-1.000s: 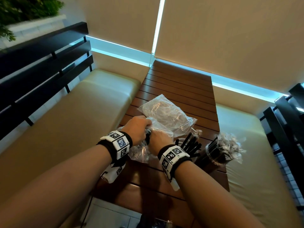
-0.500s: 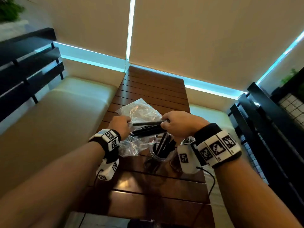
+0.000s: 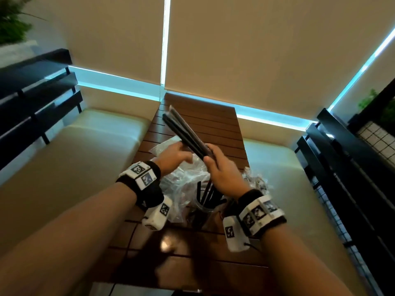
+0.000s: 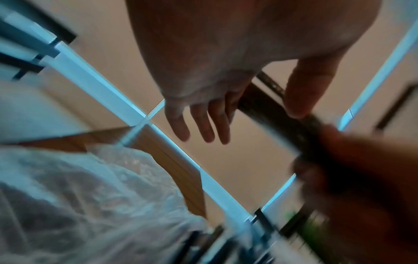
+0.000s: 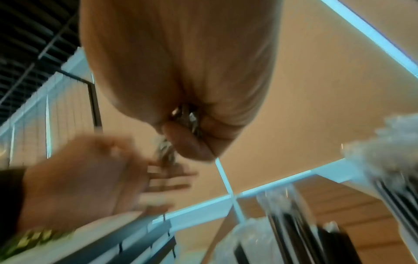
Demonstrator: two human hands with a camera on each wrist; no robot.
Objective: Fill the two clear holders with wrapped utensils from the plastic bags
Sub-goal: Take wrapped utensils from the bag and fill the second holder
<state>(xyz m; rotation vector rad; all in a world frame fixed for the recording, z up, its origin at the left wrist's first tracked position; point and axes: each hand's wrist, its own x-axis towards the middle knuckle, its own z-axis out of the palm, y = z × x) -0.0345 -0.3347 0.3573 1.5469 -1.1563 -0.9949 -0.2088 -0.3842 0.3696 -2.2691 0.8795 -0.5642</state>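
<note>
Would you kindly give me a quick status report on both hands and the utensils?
Right hand grips a bundle of wrapped utensils, raised above the clear holder. Left hand open, beside the bundle. Plastic bag crumpled against the holder.

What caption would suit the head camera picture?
Right hand lifts a bundle of wrapped utensils above the clear holder; open left hand alongside.

Desk [image 3: 205, 116]: dark slatted wood, polished, glossy glare near lower centre. Plastic bags [image 3: 181, 184]: clear crinkled film, shiny. Wrapped utensils [image 3: 183, 131]: black, matt, under glossy clear wrap. Clear holder [image 3: 205, 208]: transparent, smooth. Bench cushions [image 3: 89, 142]: cream, smooth, faint sheen.
</note>
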